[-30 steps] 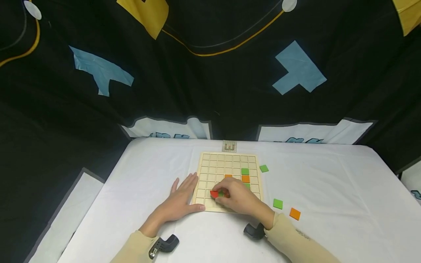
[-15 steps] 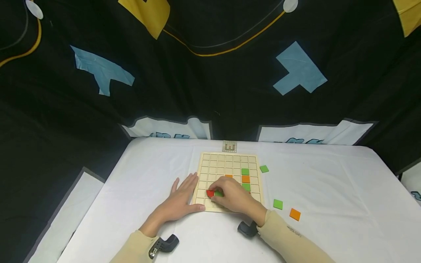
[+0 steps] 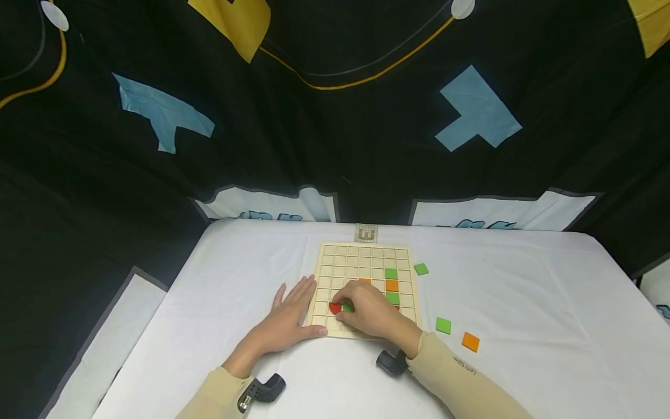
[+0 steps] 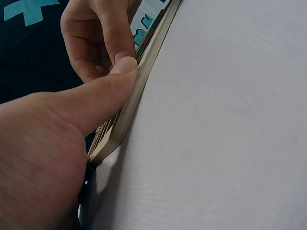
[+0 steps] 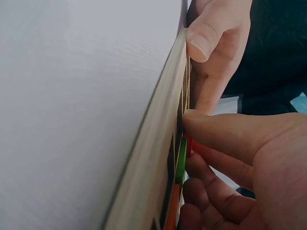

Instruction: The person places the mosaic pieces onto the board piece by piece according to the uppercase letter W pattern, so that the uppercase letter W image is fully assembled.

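A wooden grid board (image 3: pixel 356 252) lies flat on the white cloth. My left hand (image 3: pixel 285 323) rests with spread, straight fingers along the board's left edge, its thumb on the near left corner. Over the lower part of the board, my right hand (image 3: pixel 373 311) pinches a small red tile (image 3: pixel 335 308) between thumb and forefinger, at a cell near the left side. Beside the red tile, a green tile (image 5: pixel 181 160) sits in the board. Farther right on the grid are a green tile (image 3: pixel 391 273) and an orange tile (image 3: pixel 391 286). The right hand hides some cells.
Right of the board lie a loose green tile (image 3: pixel 421 269), another green tile (image 3: pixel 443 325) and an orange tile (image 3: pixel 470 341). A small patterned card (image 3: pixel 366 233) lies beyond the board's far edge. A black curtain (image 3: pixel 335 145) hangs behind the table.
My right hand has shifted left across the board with the red tile, uncovering more on its right side, and is almost still over the last half second. The left hand stays put.
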A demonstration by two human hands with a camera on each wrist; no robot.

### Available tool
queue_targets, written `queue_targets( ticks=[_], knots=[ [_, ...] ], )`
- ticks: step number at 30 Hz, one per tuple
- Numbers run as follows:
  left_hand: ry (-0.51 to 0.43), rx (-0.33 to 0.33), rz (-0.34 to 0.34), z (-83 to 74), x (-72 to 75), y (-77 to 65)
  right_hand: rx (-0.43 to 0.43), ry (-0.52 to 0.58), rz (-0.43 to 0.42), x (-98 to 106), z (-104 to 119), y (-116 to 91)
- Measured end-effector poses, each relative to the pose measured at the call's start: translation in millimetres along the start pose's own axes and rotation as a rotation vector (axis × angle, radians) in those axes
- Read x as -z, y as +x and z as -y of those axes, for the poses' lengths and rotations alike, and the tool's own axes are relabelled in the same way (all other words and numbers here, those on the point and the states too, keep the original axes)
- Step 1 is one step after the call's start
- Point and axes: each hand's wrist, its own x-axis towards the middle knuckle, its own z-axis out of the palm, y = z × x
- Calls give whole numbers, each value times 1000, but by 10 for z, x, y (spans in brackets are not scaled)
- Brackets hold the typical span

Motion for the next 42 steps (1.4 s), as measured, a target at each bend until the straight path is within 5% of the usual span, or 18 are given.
queue_targets(
  ticks=[42],
  knots=[
    [12,3,0,-6,0,10,-50,-61,-33,-3,5,-3]
  ],
)
